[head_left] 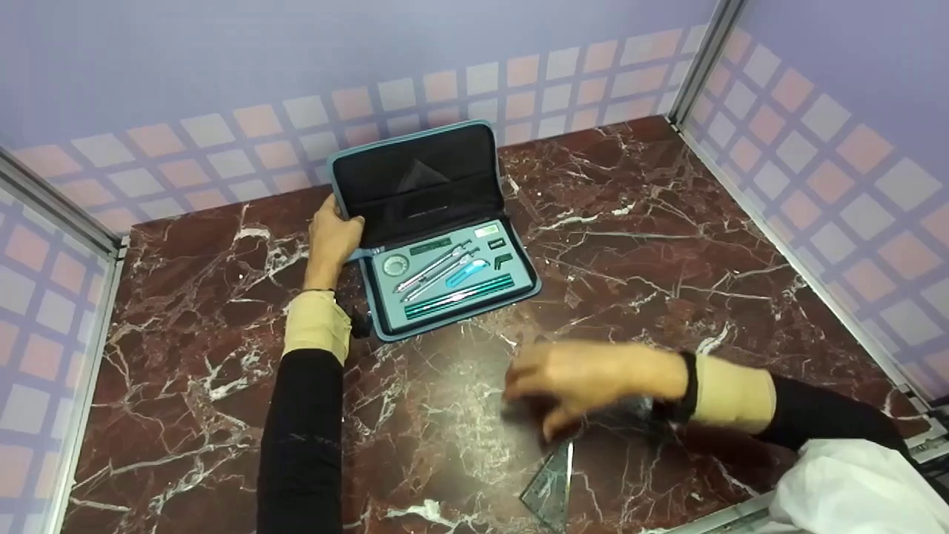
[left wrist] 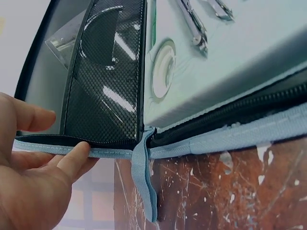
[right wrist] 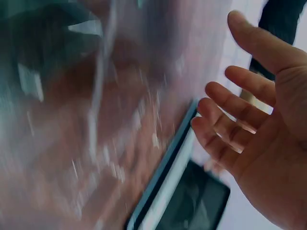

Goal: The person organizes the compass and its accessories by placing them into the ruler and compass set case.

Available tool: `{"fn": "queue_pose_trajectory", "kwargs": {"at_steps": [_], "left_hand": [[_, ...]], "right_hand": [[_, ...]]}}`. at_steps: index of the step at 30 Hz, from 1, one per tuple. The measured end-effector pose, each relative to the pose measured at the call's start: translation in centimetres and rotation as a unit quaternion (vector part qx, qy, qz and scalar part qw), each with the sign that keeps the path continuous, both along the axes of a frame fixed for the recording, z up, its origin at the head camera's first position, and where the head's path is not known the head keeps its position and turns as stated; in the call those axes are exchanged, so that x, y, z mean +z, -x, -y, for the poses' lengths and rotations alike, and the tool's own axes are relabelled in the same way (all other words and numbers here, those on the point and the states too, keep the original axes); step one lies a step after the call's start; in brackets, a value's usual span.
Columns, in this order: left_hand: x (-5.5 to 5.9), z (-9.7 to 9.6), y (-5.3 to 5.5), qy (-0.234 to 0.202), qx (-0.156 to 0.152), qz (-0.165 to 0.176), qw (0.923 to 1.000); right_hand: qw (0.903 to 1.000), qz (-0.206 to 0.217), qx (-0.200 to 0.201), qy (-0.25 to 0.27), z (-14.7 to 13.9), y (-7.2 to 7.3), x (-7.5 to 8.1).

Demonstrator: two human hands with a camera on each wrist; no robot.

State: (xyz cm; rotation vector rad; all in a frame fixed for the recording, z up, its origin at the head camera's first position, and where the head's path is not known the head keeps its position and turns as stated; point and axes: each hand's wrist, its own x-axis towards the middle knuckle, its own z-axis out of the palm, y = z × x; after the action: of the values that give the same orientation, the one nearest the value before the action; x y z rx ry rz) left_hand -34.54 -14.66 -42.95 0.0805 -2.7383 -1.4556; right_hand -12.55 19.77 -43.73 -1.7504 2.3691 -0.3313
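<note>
An open blue zip case (head_left: pixel 371 297) of drawing instruments lies on the table, its black lid (head_left: pixel 415 178) raised. My left hand (head_left: pixel 334 236) holds the lid's left edge, thumb inside and fingers behind. The tray holds two metal compasses (head_left: pixel 437 271), a light-blue tool (head_left: pixel 467 273), dark green pencils (head_left: pixel 460 298) and a white ring-shaped piece (left wrist: pixel 164 69). Clear pieces sit in the lid's mesh pocket (left wrist: pixel 108 96). Blurred, my right hand (head_left: pixel 586 374) hovers above the table with loose fingers and nothing held. A transparent set square (head_left: pixel 550 486) lies below it.
Another clear piece (head_left: pixel 630 406) lies partly hidden under my right wrist. Tiled-pattern walls (head_left: pixel 437 89) close in the marble-look table (head_left: pixel 667 222) at the back and sides. White crumpled material (head_left: pixel 852 489) is at the lower right. A blue strap (left wrist: pixel 145 182) hangs from the case.
</note>
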Motion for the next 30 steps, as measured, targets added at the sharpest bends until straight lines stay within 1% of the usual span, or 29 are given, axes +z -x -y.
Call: {"fn": "queue_pose_trajectory", "kwargs": {"at_steps": [3,6,9,11,16,21,28,30], "left_hand": [[-0.1,0.1,-0.2,0.007,-0.012,-0.001,0.9999],[-0.2,0.3,-0.3,0.016,-0.022,-0.006,0.9996],[0.0,0.3,-0.3,0.020,-0.029,-0.010,0.9993],[0.1,0.4,-0.4,0.018,-0.033,-0.008,0.9993],[0.3,0.6,-0.5,0.024,-0.045,0.006,0.9987],[0.2,0.8,-0.6,0.030,-0.052,0.013,0.9981],[0.2,0.6,-0.5,0.049,-0.052,0.005,0.9974],[0.2,0.5,-0.5,0.044,-0.051,0.003,0.9977]], "right_hand": [[0.9980,-0.027,0.040,-0.040,0.9,-2.4,-0.8],[0.9917,-0.061,0.075,-0.084,1.6,-4.3,-1.2],[0.9841,-0.096,0.098,-0.113,2.1,-5.4,-1.6],[0.9806,-0.109,0.106,-0.124,2.4,-5.9,-1.9],[0.9780,-0.116,0.106,-0.136,2.8,-6.7,-2.4],[0.9780,-0.125,0.110,-0.125,3.1,-6.9,-2.5],[0.9777,-0.135,0.125,-0.102,3.2,-7.0,-2.5],[0.9793,-0.130,0.123,-0.096,3.2,-6.9,-2.5]]}}
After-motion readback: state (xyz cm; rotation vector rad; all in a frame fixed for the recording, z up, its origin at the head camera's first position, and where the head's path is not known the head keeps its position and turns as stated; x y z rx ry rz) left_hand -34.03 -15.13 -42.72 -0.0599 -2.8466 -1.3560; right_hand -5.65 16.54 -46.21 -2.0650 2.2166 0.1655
